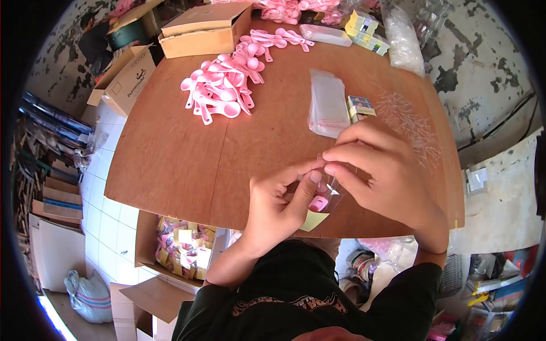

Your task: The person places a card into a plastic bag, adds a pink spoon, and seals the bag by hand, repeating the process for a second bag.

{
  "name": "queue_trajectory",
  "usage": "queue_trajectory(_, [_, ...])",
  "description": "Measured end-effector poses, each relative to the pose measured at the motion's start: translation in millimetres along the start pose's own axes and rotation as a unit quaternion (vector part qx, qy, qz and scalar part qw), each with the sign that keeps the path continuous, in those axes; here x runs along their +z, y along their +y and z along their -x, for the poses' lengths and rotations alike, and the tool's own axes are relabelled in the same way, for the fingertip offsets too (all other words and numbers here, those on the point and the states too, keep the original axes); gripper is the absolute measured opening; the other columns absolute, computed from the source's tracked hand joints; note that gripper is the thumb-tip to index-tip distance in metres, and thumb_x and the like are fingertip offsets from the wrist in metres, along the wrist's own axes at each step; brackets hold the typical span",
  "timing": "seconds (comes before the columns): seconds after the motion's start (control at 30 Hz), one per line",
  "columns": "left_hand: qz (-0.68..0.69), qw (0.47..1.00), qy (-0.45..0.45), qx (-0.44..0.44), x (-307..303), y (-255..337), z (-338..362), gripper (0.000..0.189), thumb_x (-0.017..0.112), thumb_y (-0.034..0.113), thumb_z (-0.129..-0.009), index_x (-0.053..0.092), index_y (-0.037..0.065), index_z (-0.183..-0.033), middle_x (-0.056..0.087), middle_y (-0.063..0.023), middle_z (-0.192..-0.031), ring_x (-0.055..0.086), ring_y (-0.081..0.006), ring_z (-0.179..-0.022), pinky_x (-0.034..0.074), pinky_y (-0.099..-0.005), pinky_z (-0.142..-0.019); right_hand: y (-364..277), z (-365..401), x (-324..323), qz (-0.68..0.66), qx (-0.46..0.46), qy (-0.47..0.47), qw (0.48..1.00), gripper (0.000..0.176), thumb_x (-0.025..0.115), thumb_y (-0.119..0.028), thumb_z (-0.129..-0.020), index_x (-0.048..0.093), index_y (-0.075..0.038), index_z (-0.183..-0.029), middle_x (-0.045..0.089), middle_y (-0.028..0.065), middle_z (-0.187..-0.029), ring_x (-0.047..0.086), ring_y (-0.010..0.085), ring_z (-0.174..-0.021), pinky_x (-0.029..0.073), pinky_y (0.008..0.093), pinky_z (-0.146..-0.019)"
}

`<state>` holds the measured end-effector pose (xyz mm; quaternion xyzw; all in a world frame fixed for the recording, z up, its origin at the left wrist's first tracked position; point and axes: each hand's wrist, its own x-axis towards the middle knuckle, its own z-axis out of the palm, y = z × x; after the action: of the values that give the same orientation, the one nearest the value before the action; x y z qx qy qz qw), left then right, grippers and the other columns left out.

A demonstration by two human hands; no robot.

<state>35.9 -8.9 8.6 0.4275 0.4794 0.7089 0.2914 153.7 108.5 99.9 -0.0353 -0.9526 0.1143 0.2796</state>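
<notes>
Near the table's front edge my left hand [278,202] pinches a small clear plastic bag [333,190]. A pink spoon piece [318,203] and a yellow-green card [314,220] show at the bag's lower part. My right hand [378,170] has thumb and index finger closed at the bag's upper end, touching the left fingertips. Beyond the right hand lie a stack of clear bags [328,105] and a small stack of printed cards [360,107]. Thin clear strips [406,125] are scattered to the right. A heap of pink spoons [219,85] lies at the back left.
A closed cardboard box [199,37] and a clear box [325,35] stand on the table's far side. Below the left edge an open carton [149,238] holds packed items. At the upper left a person [95,42] is beside another carton [128,82].
</notes>
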Motion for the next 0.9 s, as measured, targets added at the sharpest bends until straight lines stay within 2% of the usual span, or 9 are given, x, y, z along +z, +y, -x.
queue_trajectory(0.23, [-0.127,0.991,-0.017,0.043,11,6,4,0.025,0.057,-0.003,-0.085,0.063,-0.005,-0.109,0.067,-0.0131,-0.073,0.066,-0.0142,-0.063,0.052,-0.0258,-0.059,1,14,11,0.234,-0.131,0.058,0.962,0.022,0.062,-0.013,-0.053,0.058,-0.003,-0.072,0.047,0.0028,-0.071,0.052,0.0187,-0.067,0.044,0.031,-0.053])
queue_trajectory(0.4, [-0.191,0.974,-0.078,0.091,8,5,2,0.03,0.055,-0.007,-0.082,0.06,-0.006,-0.112,0.066,-0.0147,-0.073,0.066,-0.0181,-0.063,0.052,-0.028,-0.059,-2,28,15,0.323,-0.137,0.066,0.934,0.015,0.062,-0.011,-0.052,0.055,-0.004,-0.064,0.045,0.0035,-0.07,0.049,0.0188,-0.064,0.042,0.0315,-0.052])
queue_trajectory(0.47, [-0.201,0.97,-0.104,0.087,9,7,1,0.031,0.054,-0.008,-0.081,0.06,-0.006,-0.112,0.066,-0.0152,-0.073,0.066,-0.0193,-0.063,0.052,-0.0281,-0.06,-1,29,8,0.164,-0.021,0.051,0.985,0.008,0.063,-0.005,-0.058,0.057,-0.005,-0.063,0.049,0.006,-0.071,0.052,0.0178,-0.063,0.043,0.0297,-0.053])
queue_trajectory(0.5, [-0.169,0.977,-0.105,0.074,10,9,1,0.032,0.053,-0.008,-0.082,0.06,-0.005,-0.113,0.066,-0.0148,-0.074,0.066,-0.0178,-0.063,0.052,-0.0281,-0.06,2,30,6,0.166,-0.019,0.052,0.985,0.008,0.063,-0.005,-0.058,0.057,-0.005,-0.063,0.049,0.006,-0.071,0.052,0.0178,-0.063,0.043,0.0297,-0.053])
queue_trajectory(0.57, [-0.136,0.983,-0.106,0.063,11,10,1,0.032,0.052,-0.009,-0.083,0.06,-0.005,-0.113,0.067,-0.0144,-0.074,0.066,-0.0163,-0.064,0.052,-0.028,-0.06,13,32,0,-0.112,0.103,0.028,0.988,0.002,0.064,-0.003,-0.07,0.062,-0.004,-0.072,0.057,0.0061,-0.073,0.057,0.0145,-0.065,0.045,0.0272,-0.057])
queue_trajectory(0.6, [-0.099,0.989,-0.109,0.028,9,9,2,0.029,0.052,-0.006,-0.085,0.061,-0.005,-0.113,0.068,-0.0128,-0.075,0.066,-0.0151,-0.067,0.052,-0.0261,-0.062,19,33,-2,-0.111,0.102,0.029,0.988,0.002,0.064,-0.003,-0.07,0.062,-0.004,-0.072,0.057,0.0061,-0.073,0.057,0.0145,-0.065,0.045,0.0272,-0.057])
queue_trajectory(0.67, [-0.061,0.992,-0.113,-0.008,7,5,3,0.026,0.052,-0.004,-0.088,0.062,-0.005,-0.112,0.069,-0.0112,-0.077,0.067,-0.014,-0.071,0.052,-0.0242,-0.065,32,39,-4,-0.386,0.312,0.084,0.864,0.006,0.065,-0.009,-0.08,0.064,-0.003,-0.079,0.063,0.0043,-0.075,0.06,0.0118,-0.07,0.046,0.0249,-0.061])
queue_trajectory(0.8, [-0.016,0.999,-0.024,0.014,1,-1,2,0.027,0.049,-0.004,-0.091,0.059,-0.007,-0.116,0.069,-0.0122,-0.082,0.068,-0.014,-0.075,0.053,-0.0225,-0.068,120,55,-19,-0.453,0.398,0.179,0.777,0.018,0.064,-0.02,-0.081,0.066,-0.004,-0.087,0.065,0.0026,-0.081,0.061,0.0106,-0.071,0.045,0.0231,-0.059])
queue_trajectory(0.9, [0.057,0.998,0.024,0.014,-3,-4,3,0.027,0.05,0.001,-0.094,0.057,-0.007,-0.118,0.069,-0.014,-0.085,0.068,-0.0172,-0.076,0.055,-0.026,-0.068,195,75,-37,-0.18,0.434,0.191,0.861,0.014,0.06,-0.016,-0.084,0.066,-0.005,-0.083,0.066,0.0038,-0.082,0.064,0.0142,-0.073,0.048,0.0289,-0.059])
